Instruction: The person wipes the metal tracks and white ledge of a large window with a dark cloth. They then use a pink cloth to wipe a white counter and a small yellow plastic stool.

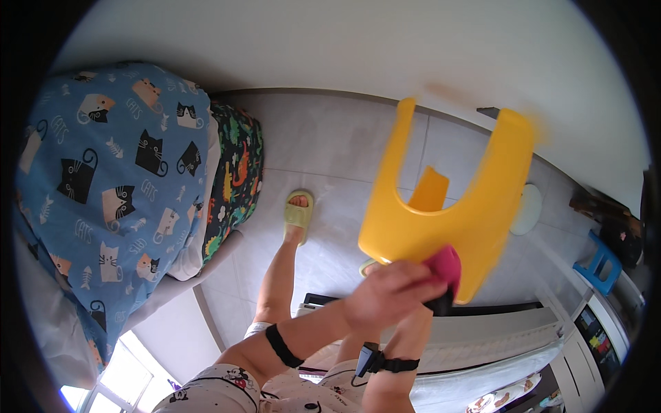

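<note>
A yellow plastic stool, tipped up with its legs away from me, is raised in front of me above the floor. My left hand crosses to the stool's near side, its fingers curled round a pink and black object pressed against the yellow plastic. What kind of thing that is does not show clearly. My right forearm, with a small device strapped on it, reaches up to the stool's near end. The right hand's fingers are hidden behind the left hand and the pink and black object.
A bed with a blue cat-print cover stands at left. A white wall runs along the far side of the grey tile floor. At right are a blue plastic stool and a round pale object. A green slipper is on my foot.
</note>
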Action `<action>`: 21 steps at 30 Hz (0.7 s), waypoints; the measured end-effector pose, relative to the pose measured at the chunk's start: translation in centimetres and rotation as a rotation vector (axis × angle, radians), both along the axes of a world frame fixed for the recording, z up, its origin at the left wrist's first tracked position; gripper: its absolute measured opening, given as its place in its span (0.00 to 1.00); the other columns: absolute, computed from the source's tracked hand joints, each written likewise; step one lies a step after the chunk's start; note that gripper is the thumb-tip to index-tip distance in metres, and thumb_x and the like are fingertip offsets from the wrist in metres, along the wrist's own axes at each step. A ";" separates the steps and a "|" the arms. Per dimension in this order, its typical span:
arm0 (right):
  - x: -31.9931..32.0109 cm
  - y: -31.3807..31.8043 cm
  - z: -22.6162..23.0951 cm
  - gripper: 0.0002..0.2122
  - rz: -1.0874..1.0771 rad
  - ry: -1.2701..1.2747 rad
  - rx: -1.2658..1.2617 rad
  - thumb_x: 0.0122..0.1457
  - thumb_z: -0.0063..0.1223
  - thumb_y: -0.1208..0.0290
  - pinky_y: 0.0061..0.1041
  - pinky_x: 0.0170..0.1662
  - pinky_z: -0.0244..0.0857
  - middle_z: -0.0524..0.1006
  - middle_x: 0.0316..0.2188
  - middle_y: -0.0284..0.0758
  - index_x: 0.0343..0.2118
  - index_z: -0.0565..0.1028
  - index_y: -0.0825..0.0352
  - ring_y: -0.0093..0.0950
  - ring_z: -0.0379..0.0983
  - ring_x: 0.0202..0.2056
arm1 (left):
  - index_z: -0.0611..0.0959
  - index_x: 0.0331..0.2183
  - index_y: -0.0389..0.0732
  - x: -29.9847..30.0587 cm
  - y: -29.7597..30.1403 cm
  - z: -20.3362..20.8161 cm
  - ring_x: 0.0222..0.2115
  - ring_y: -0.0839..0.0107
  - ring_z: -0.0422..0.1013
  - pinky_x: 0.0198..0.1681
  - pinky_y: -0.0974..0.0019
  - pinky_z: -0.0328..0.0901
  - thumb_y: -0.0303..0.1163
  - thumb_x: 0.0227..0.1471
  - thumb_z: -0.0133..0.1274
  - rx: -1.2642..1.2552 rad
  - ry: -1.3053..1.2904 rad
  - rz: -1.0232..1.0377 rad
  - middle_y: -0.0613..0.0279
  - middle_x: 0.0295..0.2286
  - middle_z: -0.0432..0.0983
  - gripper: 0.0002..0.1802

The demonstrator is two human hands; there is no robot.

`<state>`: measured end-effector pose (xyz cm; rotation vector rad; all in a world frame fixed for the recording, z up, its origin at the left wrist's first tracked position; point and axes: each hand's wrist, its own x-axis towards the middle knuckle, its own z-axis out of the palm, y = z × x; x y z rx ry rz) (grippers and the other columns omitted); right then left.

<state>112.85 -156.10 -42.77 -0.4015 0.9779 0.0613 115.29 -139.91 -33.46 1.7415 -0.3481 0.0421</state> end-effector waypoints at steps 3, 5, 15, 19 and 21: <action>-1.0 -0.1 0.1 0.21 -0.066 0.021 0.117 0.64 0.37 0.56 0.35 0.53 0.61 0.70 0.49 0.36 0.54 0.64 0.65 0.31 0.66 0.50 | 0.73 0.50 0.40 2.9 3.7 -1.9 0.41 0.54 0.70 0.45 0.61 0.66 0.22 0.33 0.58 0.167 0.288 0.100 0.54 0.43 0.70 0.35; -1.6 -0.5 0.6 0.21 -0.139 0.024 0.220 0.64 0.36 0.56 0.35 0.53 0.61 0.70 0.49 0.36 0.54 0.65 0.65 0.31 0.66 0.50 | 0.73 0.49 0.41 4.4 6.9 -3.9 0.40 0.54 0.70 0.43 0.61 0.67 0.24 0.34 0.58 0.129 0.430 -0.042 0.52 0.41 0.72 0.33; 0.0 -0.7 -0.1 0.17 0.307 0.073 -0.403 0.65 0.39 0.58 0.21 0.43 0.64 0.72 0.41 0.27 0.49 0.68 0.65 0.17 0.69 0.39 | 0.79 0.33 0.35 4.0 5.9 -5.5 0.25 0.71 0.70 0.32 0.72 0.66 0.27 0.39 0.55 0.213 0.988 -0.072 0.58 0.24 0.73 0.14; -0.5 -1.3 -0.5 0.24 0.746 0.083 -0.688 0.62 0.43 0.48 0.20 0.44 0.60 0.72 0.41 0.28 0.47 0.69 0.66 0.18 0.69 0.40 | 0.79 0.33 0.35 3.8 4.9 -4.7 0.23 0.71 0.71 0.31 0.71 0.66 0.29 0.39 0.55 0.290 0.925 -0.004 0.58 0.23 0.74 0.14; -0.9 -0.5 1.0 0.24 0.837 0.022 -0.869 0.60 0.46 0.49 0.23 0.48 0.59 0.72 0.41 0.31 0.48 0.68 0.67 0.22 0.68 0.42 | 0.79 0.33 0.36 4.5 5.1 -4.2 0.23 0.71 0.71 0.30 0.70 0.66 0.29 0.39 0.55 0.327 0.924 -0.007 0.58 0.22 0.74 0.14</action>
